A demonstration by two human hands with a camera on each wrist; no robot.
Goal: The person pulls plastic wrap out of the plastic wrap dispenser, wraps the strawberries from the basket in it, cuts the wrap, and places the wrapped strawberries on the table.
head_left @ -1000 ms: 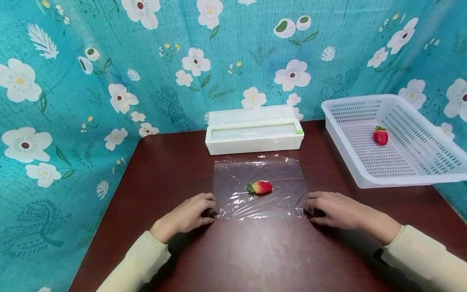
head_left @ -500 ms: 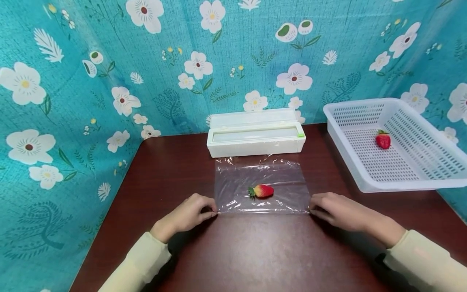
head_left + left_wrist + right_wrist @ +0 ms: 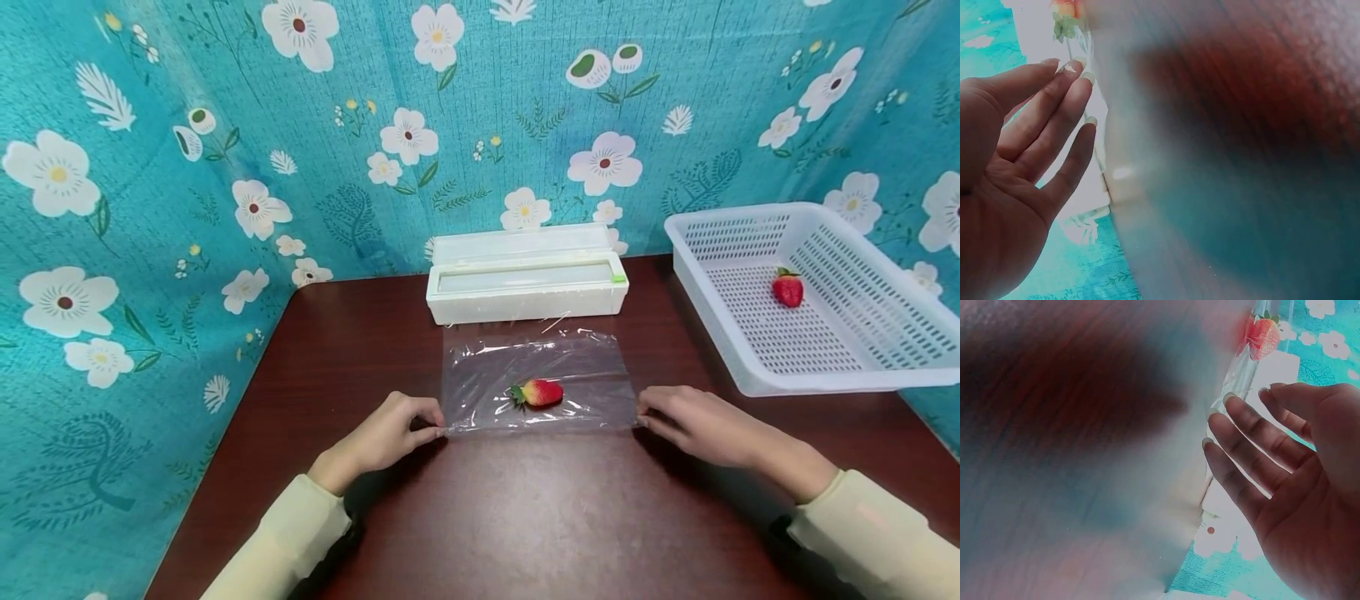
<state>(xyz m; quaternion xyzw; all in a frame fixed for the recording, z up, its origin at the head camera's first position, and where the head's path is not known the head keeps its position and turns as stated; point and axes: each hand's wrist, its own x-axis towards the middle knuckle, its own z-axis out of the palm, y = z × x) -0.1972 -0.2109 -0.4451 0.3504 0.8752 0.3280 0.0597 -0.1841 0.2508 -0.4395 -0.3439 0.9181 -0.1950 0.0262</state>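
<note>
A sheet of clear plastic wrap [image 3: 480, 367] lies in front of the white box, its near edge stretched between my two hands. My left hand [image 3: 393, 433] pinches the near left corner between thumb and fingertips; the left wrist view shows the remaining fingers [image 3: 1072, 140] extended loosely. At the near right corner, my right hand [image 3: 697, 425] pinches the wrap the same way. One strawberry [image 3: 542, 392] rests on the sheet near its middle, green leaves pointing left. It also appears at the top of the right wrist view, a red strawberry [image 3: 1264, 339] behind shiny film.
The long white wrap box [image 3: 525, 300] stands at the back with its lid [image 3: 521, 242] raised. A white perforated basket [image 3: 708, 321] at the right holds another strawberry [image 3: 787, 288]. Flowered blue cloth [image 3: 480, 100] hangs behind the dark red table [image 3: 495, 517].
My thumbs and fingers have closed on the near corners of the wrap. Its near edge has shifted slightly away from me and looks tauter. The strawberry stays on the sheet.
</note>
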